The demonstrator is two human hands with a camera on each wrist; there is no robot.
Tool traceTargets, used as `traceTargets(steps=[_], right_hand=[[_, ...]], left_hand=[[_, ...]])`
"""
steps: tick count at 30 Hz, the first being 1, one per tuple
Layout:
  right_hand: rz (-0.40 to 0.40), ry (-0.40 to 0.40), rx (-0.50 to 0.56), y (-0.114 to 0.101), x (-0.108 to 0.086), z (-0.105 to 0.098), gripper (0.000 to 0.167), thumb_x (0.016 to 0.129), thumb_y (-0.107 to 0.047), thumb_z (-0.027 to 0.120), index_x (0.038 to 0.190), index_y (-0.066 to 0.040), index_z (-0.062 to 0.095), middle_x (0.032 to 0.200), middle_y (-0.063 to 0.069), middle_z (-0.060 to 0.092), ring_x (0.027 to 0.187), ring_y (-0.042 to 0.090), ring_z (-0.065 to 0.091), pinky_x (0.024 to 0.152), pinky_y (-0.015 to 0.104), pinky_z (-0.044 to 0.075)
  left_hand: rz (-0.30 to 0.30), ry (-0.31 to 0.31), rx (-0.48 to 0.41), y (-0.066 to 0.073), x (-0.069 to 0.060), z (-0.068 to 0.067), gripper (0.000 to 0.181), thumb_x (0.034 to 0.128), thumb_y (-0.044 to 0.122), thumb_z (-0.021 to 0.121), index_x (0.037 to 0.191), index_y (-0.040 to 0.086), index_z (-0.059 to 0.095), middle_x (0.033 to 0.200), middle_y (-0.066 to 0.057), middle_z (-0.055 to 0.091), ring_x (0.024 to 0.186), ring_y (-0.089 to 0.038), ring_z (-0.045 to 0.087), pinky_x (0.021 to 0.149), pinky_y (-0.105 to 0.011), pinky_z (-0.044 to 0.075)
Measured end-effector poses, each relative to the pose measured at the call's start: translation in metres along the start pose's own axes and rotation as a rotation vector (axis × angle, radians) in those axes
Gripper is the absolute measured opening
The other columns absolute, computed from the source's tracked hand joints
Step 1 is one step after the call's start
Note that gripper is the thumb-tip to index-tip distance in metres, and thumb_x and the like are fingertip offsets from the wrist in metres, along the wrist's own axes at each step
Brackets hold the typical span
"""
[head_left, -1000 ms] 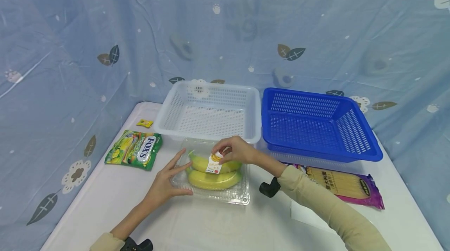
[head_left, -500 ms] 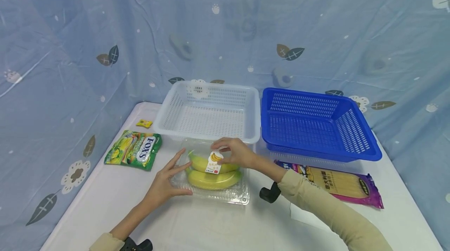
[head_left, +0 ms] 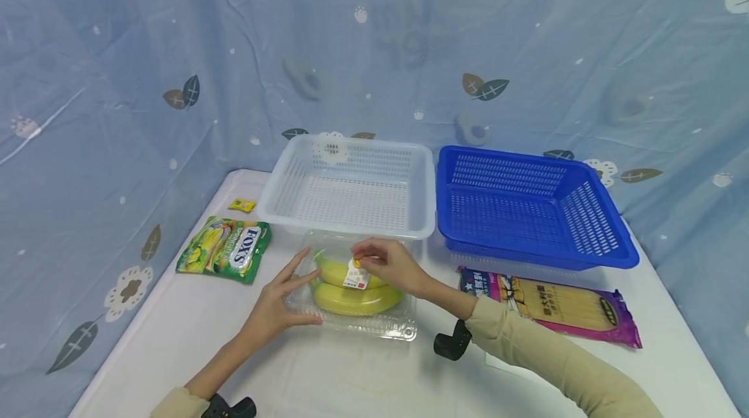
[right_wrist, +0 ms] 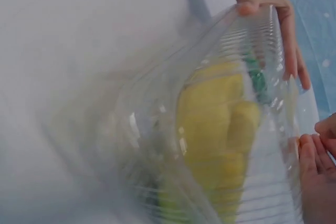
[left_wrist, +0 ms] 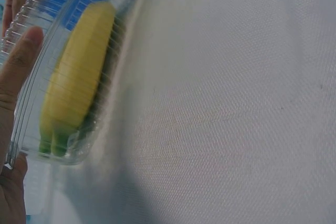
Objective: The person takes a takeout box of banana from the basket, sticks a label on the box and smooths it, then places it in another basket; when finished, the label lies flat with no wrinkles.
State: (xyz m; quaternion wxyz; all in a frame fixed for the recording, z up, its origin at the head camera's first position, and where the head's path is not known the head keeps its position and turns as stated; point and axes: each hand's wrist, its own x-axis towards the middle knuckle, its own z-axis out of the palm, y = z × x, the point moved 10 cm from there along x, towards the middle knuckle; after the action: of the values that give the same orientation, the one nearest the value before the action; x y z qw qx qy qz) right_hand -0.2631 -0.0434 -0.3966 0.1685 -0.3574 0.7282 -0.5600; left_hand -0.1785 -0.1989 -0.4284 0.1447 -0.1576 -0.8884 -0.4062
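Observation:
A clear plastic clamshell box (head_left: 404, 330) with yellow bananas (head_left: 357, 301) inside rests on the white table. A white label (head_left: 355, 279) with a banana picture lies on its lid. My left hand (head_left: 272, 306) holds the box's left end, thumb at the front edge and the other fingers spread over the left side. In the left wrist view a finger (left_wrist: 23, 56) lies along the lid rim. My right hand (head_left: 399, 268) pinches the label's upper part between thumb and fingertips, which hide some of it. In the right wrist view the box (right_wrist: 199, 145) blurs.
Behind the box stand a white basket (head_left: 345, 225) and a blue basket (head_left: 526, 250). To the left lie a green FOX'S candy bag (head_left: 225, 250) and a small yellow wrapped sweet (head_left: 241, 205). A pack of noodles (head_left: 556, 307) lies at the right, over a white sheet (head_left: 509, 367).
My right hand has shifted slightly toward me, with its fingers still on the label's upper part. The left hand and the box have stayed put.

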Motion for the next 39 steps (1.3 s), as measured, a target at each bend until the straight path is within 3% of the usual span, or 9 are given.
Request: traceTargets(steps=[3, 11, 17, 21, 27, 34, 39], right_hand=[[0.026, 0.027, -0.004, 0.002, 0.0, -0.002, 0.025, 0.091, 0.009, 0.055, 0.116, 0.014, 0.058, 0.113, 0.029, 0.062, 0.107, 0.035, 0.062, 0.089, 0.025, 0.052], [0.115, 0.105, 0.079, 0.005, -0.002, -0.003, 0.027, 0.091, 0.011, 0.053, 0.118, 0.014, 0.056, 0.116, 0.03, 0.06, 0.107, 0.034, 0.062, 0.087, 0.026, 0.053], [0.15, 0.136, 0.131, 0.006, -0.005, -0.003, 0.027, 0.091, 0.011, 0.054, 0.118, 0.015, 0.056, 0.118, 0.03, 0.059, 0.109, 0.034, 0.061, 0.088, 0.026, 0.053], [0.183, 0.14, 0.139, 0.009, -0.007, -0.002, 0.027, 0.092, 0.009, 0.054, 0.119, 0.012, 0.057, 0.117, 0.027, 0.061, 0.11, 0.033, 0.061, 0.089, 0.026, 0.052], [0.188, 0.125, 0.164, 0.01, -0.011, 0.002, 0.026, 0.092, 0.009, 0.053, 0.118, 0.012, 0.057, 0.116, 0.025, 0.062, 0.11, 0.033, 0.061, 0.091, 0.03, 0.051], [0.225, 0.12, 0.171, 0.013, -0.017, 0.007, 0.025, 0.092, 0.007, 0.054, 0.117, 0.008, 0.06, 0.116, 0.021, 0.064, 0.109, 0.03, 0.062, 0.089, 0.026, 0.052], [0.226, 0.107, 0.184, 0.012, -0.021, 0.013, 0.025, 0.093, 0.007, 0.054, 0.117, 0.009, 0.06, 0.116, 0.022, 0.064, 0.109, 0.031, 0.062, 0.085, 0.025, 0.053]], left_hand=[[0.009, 0.002, 0.002, 0.001, 0.001, 0.001, 0.082, 0.0536, 0.029, 0.091, 0.126, 0.004, 0.062, 0.155, -0.01, 0.03, 0.136, -0.037, 0.033, 0.105, -0.042, 0.034], [-0.014, -0.006, -0.001, 0.0, 0.001, 0.0, 0.082, 0.0537, 0.03, 0.091, 0.127, 0.007, 0.062, 0.156, -0.006, 0.028, 0.137, -0.035, 0.032, 0.106, -0.041, 0.033], [-0.024, -0.016, -0.01, 0.0, 0.002, 0.0, 0.082, 0.0537, 0.031, 0.091, 0.127, 0.007, 0.062, 0.156, -0.006, 0.028, 0.138, -0.035, 0.032, 0.11, -0.027, 0.029], [-0.026, -0.015, -0.012, 0.001, 0.001, 0.0, 0.082, 0.0534, 0.03, 0.091, 0.127, 0.006, 0.062, 0.156, -0.006, 0.029, 0.138, -0.035, 0.031, 0.109, -0.019, 0.025], [-0.03, -0.016, -0.01, 0.001, 0.001, 0.0, 0.082, 0.0535, 0.03, 0.091, 0.127, 0.006, 0.062, 0.156, -0.005, 0.028, 0.138, -0.035, 0.031, 0.109, -0.027, 0.028], [-0.022, -0.012, -0.019, 0.001, 0.001, 0.0, 0.081, 0.0538, 0.028, 0.091, 0.126, 0.005, 0.062, 0.156, -0.007, 0.029, 0.138, -0.036, 0.031, 0.108, -0.014, 0.022], [-0.034, -0.015, -0.011, 0.0, 0.001, 0.0, 0.082, 0.0539, 0.029, 0.091, 0.127, 0.007, 0.062, 0.155, -0.006, 0.029, 0.138, -0.034, 0.031, 0.109, -0.021, 0.027]])
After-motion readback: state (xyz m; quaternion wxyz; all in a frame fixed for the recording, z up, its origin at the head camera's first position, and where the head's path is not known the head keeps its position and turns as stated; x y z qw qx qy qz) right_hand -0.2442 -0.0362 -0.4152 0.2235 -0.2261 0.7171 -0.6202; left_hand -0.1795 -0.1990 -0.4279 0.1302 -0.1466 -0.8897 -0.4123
